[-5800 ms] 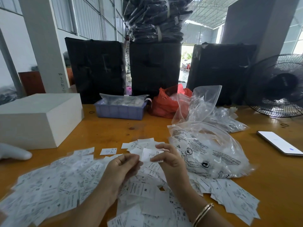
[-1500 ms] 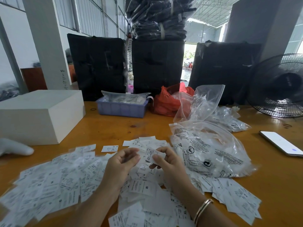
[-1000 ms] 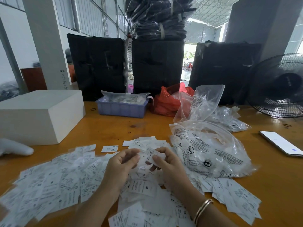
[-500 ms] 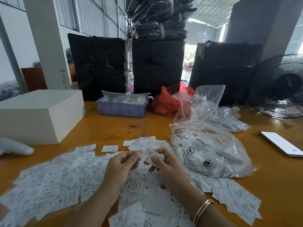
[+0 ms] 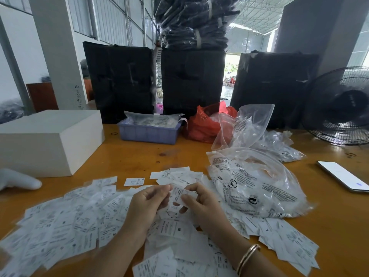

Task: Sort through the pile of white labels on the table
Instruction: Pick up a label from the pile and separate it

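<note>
The right hand pinches a small white printed paper label by its edge; the left hand, fingers curled, meets its other edge. It looks feather-light and floppy, above the loose white label pile on the orange wooden worktop, so edge pinches suit it best.

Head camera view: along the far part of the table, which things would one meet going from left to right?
White box → blue tray → red bag → clear bags → black fan. The phone lies nearer, below the fan.
</note>
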### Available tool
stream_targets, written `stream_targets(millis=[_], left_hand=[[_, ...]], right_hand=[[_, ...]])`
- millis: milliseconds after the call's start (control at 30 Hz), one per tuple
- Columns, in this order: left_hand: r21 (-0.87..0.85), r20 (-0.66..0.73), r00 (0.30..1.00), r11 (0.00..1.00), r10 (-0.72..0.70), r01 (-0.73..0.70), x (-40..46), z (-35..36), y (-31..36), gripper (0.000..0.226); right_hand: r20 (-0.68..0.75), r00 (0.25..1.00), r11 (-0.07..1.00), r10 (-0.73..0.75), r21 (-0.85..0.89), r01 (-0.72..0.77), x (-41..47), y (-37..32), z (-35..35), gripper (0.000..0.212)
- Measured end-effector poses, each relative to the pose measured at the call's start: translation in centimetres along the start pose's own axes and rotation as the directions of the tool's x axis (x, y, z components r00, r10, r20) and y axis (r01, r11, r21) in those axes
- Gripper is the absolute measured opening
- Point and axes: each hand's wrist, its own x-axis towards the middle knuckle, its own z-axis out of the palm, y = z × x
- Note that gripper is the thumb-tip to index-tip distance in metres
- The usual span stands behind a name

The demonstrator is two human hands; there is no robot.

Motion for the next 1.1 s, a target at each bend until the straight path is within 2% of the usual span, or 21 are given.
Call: stream_targets(millis=[100, 167, 233, 300, 367, 433, 567, 633, 733, 800, 900, 1100], left_hand=[[0.032, 0.007, 1.000, 0.999, 0.002, -0.002, -0.04, 0.05, 0.02, 0.037], [0.063, 0.023, 1.000, 0.998, 0.015, -0.016, -0.09, 0.12, -0.03, 0.030], [0.108, 0.051, 0.998, 0.993, 0.041, -0.046, -0.02, 0.08, -0.14, 0.013], [0.169, 0.091, 0.993, 0.982, 0.075, -0.089, 0.13, -0.08, -0.32, 0.011], [0.213, 0.124, 0.988, 0.970, 0.097, -0.122, 0.13, -0.14, -0.44, 0.016], [0.220, 0.105, 0.987, 0.965, 0.118, -0.139, 0.08, -0.13, -0.48, 0.018], [0.144, -0.009, 0.985, 0.975, 0.170, -0.167, 0.21, -0.26, -0.43, 0.020], [0.147, 0.019, 0.986, 0.975, 0.165, -0.166, 0.21, -0.20, -0.47, 0.022], [0.241, 0.088, 0.982, 0.953, 0.168, -0.185, 0.08, -0.07, -0.53, 0.024], [0.267, 0.093, 0.980, 0.943, 0.179, -0.197, 0.07, -0.16, -0.49, 0.026], [0.277, 0.079, 0.977, 0.937, 0.197, -0.212, 0.09, -0.36, -0.48, 0.027], [0.274, 0.126, 0.974, 0.937, 0.186, -0.214, -0.09, -0.09, -0.24, 0.027]], right_hand=[[0.034, 0.999, 0.998, -0.029, -0.052, 0.031, 0.01, 0.02, 0.13, 0.003], [0.052, 0.997, 0.992, -0.055, -0.111, 0.061, -0.02, 0.00, 0.14, 0.005], [0.045, 0.997, 0.979, -0.069, -0.188, 0.076, 0.01, 0.13, 0.09, 0.008], [0.020, 0.996, 0.964, -0.091, -0.249, 0.093, 0.09, 0.39, 0.07, 0.017], [0.013, 0.994, 0.967, -0.106, -0.232, 0.107, 0.11, 0.58, 0.15, 0.023], [0.012, 0.994, 0.984, -0.106, -0.141, 0.107, 0.14, 0.56, 0.22, 0.026], [-0.109, 0.988, 0.993, -0.105, 0.038, 0.110, 0.16, 0.38, -0.23, 0.006], [-0.103, 0.989, 0.994, -0.106, -0.028, 0.103, 0.12, 0.40, -0.33, 0.010], [-0.046, 0.991, 0.981, -0.123, -0.160, 0.114, 0.13, 0.30, -0.03, 0.011], [-0.074, 0.987, 0.979, -0.140, -0.158, 0.127, 0.18, 0.31, 0.07, 0.010], [-0.115, 0.983, 0.987, -0.143, -0.096, 0.133, 0.17, 0.29, -0.09, 0.022], [-0.062, 0.987, 0.975, -0.152, -0.175, 0.139, 0.17, 0.33, 0.07, 0.020]])
